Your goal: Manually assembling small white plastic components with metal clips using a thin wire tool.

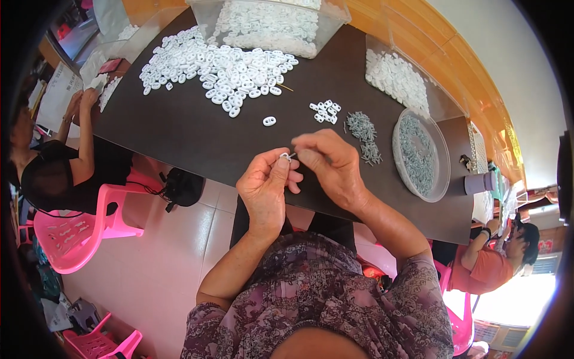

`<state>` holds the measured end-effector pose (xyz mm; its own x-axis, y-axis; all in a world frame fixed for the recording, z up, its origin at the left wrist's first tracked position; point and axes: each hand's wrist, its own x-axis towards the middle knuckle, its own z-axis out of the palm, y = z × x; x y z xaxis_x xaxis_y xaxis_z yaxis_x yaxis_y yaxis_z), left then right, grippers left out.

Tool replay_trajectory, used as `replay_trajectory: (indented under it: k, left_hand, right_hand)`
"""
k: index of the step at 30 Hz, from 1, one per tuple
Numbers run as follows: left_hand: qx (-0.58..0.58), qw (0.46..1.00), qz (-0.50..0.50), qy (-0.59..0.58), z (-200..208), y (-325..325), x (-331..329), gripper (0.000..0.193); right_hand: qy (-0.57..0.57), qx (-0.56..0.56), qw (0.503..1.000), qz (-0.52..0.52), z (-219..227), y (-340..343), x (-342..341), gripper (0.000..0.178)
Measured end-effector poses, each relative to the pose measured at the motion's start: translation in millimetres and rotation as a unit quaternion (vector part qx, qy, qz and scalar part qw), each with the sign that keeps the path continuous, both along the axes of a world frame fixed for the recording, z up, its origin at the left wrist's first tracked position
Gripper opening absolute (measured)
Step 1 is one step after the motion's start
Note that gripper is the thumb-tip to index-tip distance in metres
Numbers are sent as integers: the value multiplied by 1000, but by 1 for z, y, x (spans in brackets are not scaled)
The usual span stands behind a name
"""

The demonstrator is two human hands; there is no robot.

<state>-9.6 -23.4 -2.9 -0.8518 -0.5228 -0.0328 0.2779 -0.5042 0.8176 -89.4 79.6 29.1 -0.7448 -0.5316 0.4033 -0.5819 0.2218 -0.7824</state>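
My left hand [265, 186] pinches a small white plastic piece [285, 157] between thumb and fingers above the near edge of the dark table [179, 131]. My right hand [330, 164] meets it from the right, its fingertips holding a thin grey metal pin [292, 155] against the white piece. A large heap of white oval pieces [209, 66] lies on the table further out. A single white piece [269, 121] and a small cluster of white pieces [326, 111] lie closer. A little pile of grey pins [363, 134] lies just right of my right hand.
A round clear dish of grey pins [420, 155] sits at the right. Clear bins of white pieces stand at the far edge [269, 24] and far right [397, 78]. One person sits at the left on a pink chair [66, 233], another at the right [490, 263].
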Motion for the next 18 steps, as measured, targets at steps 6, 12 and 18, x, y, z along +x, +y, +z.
replay_trajectory:
  k: [6, 12, 18]
  left_hand:
    - [-8, 1000, 22, 1, 6, -19, 5, 18]
    - [-8, 1000, 28, 11, 5, -25, 9, 20]
    - [-7, 1000, 11, 4, 1, -28, 11, 22]
  right_hand:
    - [171, 140, 975, -13, -3, -27, -43, 19]
    - [264, 187, 946, 6, -23, -51, -58, 15]
    - [54, 136, 989, 27, -12, -39, -45, 12]
